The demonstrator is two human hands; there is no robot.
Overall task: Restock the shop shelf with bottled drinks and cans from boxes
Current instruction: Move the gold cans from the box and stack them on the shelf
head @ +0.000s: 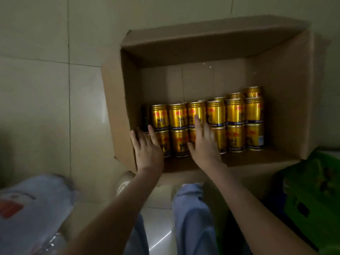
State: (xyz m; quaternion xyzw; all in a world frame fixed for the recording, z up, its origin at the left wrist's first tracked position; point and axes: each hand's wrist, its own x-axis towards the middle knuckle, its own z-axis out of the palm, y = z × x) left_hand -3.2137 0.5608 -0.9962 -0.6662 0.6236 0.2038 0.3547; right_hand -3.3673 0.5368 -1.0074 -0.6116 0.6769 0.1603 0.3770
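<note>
Open cardboard box (287, 89) on a tiled floor (46, 89), flaps turned outward. Packed along the near side of the box, from the left wall almost to the right wall: gold cans (235, 111) with red and dark print, in two rows showing their sides, tops pointing toward the far wall. A few more can tops peeking out behind the far row, toward the right wall. At the left end of the far row, against the left wall, one dark can (145, 116). Left hand (147, 146) in at the near left corner, fingers straight and slightly spread, laid flat over the end cans of the near row, gripping nothing. Right hand (204, 144) just beside it toward the middle, likewise flat and wide, index fingertip up on the third gold can of the far row, palm over the near row; nothing curled round, nothing pinched. Both forearms bare. Below the near edge of the box, legs in blue jeans (191, 208) and a pale shoe (125, 183). Beside the near right corner, a green crate (312, 190). Off to the near left, well apart from the box, a blurred plastic-wrapped pack (33, 205) with a red patch.
</note>
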